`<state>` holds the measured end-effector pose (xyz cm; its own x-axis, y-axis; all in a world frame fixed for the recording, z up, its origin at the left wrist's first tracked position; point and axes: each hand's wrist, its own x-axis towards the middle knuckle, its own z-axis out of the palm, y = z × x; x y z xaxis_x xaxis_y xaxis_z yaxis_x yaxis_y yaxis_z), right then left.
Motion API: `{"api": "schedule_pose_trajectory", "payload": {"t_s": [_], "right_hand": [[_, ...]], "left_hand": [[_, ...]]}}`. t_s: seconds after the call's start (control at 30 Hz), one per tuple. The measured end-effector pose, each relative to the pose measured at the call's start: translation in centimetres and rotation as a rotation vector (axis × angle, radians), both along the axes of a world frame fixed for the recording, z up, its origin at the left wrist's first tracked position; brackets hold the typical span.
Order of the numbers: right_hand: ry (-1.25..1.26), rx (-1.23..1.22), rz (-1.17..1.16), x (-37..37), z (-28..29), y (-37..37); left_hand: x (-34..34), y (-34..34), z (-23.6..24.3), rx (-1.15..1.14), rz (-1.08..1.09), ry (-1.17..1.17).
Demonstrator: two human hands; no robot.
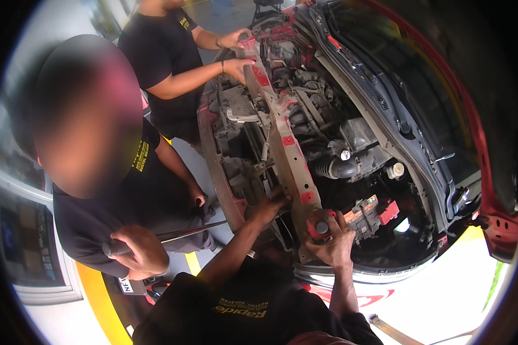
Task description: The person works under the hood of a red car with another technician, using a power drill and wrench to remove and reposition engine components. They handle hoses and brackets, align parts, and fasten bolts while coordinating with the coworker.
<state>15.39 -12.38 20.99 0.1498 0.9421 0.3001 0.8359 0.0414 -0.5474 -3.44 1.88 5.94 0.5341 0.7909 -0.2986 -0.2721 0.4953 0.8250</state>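
Observation:
A long, dusty radiator support beam (293, 167) with red painted patches runs along the open front of a car. My right hand (335, 241) is closed round its near end, beside a round black piece (322, 227) on a red patch. My left hand (265, 211) grips the beam's left edge a little farther along, with its fingertips partly hidden. At the far end, a co-worker's two hands (236, 66) hold the same beam. To the left, another co-worker's hand (138, 250) holds a long metal bar (190, 231) with a dark handle.
Right of the beam lies the engine bay, with a black air hose (342, 168), a battery terminal cover (388, 213) in red and a white-capped reservoir (395, 170). The raised red hood (472, 109) edges the right side. A red-tipped tool (334, 43) lies near the windshield.

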Motion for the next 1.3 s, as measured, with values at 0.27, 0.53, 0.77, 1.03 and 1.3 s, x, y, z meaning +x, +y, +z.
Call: {"api": "schedule_pose_trajectory", "payload": {"t_s": [0.27, 0.53, 0.77, 1.03, 1.3], "right_hand": [[-0.099, 0.064, 0.205, -1.8, 3.1, 1.8], [-0.209, 0.057, 0.313, -6.7, 2.0, 2.6], [-0.153, 0.054, 0.318, -6.3, -0.8, 2.7], [-0.103, -0.032, 0.31, -4.7, -2.2, 3.2], [-0.117, -0.066, 0.31, -5.5, -3.5, 3.8]], "left_hand": [[-1.4, -2.0, 3.1, 0.016, 0.199, -0.02], [-4.7, -2.7, 4.1, 0.081, 0.425, 0.173], [-5.7, -3.8, 2.3, 0.377, 0.517, 0.776], [-6.2, -3.9, 0.5, 0.393, 0.49, 0.741], [-6.0, -2.8, -1.6, 0.513, 0.45, 0.624]]}}
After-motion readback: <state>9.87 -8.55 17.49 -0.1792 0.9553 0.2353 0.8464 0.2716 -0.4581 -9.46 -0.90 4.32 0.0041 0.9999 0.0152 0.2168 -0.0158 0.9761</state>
